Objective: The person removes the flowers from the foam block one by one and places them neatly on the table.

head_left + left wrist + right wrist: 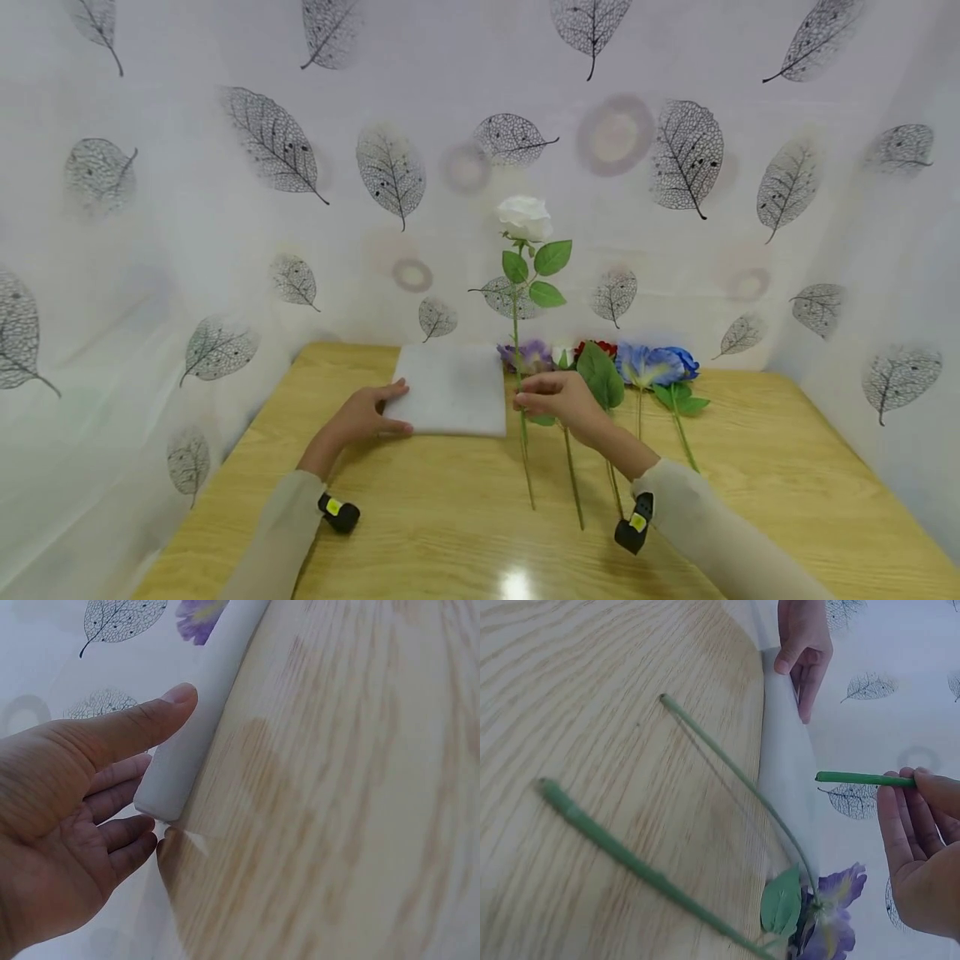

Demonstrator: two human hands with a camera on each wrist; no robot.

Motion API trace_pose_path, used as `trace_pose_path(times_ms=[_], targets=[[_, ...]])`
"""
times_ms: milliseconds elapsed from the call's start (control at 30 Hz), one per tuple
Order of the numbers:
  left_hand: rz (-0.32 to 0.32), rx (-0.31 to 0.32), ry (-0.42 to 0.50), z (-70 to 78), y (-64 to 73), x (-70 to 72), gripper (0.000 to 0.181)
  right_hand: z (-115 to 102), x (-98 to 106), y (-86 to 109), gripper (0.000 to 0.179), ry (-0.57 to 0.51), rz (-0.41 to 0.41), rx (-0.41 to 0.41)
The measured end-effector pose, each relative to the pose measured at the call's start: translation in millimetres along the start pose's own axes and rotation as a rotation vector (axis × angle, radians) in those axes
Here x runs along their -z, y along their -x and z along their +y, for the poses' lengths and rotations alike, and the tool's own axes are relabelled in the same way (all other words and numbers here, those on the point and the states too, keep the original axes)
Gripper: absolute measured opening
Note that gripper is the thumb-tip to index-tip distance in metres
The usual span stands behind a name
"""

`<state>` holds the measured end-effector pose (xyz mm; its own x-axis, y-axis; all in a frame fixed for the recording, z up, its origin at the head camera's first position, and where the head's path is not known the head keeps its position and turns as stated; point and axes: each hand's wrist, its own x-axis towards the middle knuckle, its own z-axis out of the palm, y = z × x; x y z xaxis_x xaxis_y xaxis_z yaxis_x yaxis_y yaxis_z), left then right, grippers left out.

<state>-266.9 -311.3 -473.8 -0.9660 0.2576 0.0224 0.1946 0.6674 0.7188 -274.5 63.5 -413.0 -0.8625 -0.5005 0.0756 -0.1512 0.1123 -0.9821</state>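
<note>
My right hand pinches the green stem of a white rose near its lower end. The rose stands upright above the table, its green leaves below the bloom. In the right wrist view a short piece of the rose's stem sticks out past the fingertips. A flat white slab, seemingly foam, lies left of the rose. At the slab's left end my left hand touches it, fingers fairly straight. The left wrist view shows the thumb against the slab's long side, with the other fingers around its end.
Right of the slab several flowers lie on the wooden table: a purple one, a red one and blue ones, stems towards me. A pale sheet printed with leaves hangs behind and along the sides.
</note>
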Motion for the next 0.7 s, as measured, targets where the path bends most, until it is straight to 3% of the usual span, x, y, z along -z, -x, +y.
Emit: trace_pose_path(times_ms=[167, 333, 700], targets=[[0.000, -0.032, -0.014, 0.0, -0.9, 1.5, 0.088, 5.6, 14.5, 9.7, 0.034, -0.004, 0.004, -0.022], [0.003, -0.023, -0.005, -1.5, 0.0, 1.3, 0.088, 11.4, 27.7, 20.7, 0.046, -0.001, -0.012, -0.032], [-0.004, -0.023, 0.008, 0.5, 1.3, 1.1, 0.088, 21.3, 52.4, 43.3, 0.051, 0.061, 0.004, -0.104]])
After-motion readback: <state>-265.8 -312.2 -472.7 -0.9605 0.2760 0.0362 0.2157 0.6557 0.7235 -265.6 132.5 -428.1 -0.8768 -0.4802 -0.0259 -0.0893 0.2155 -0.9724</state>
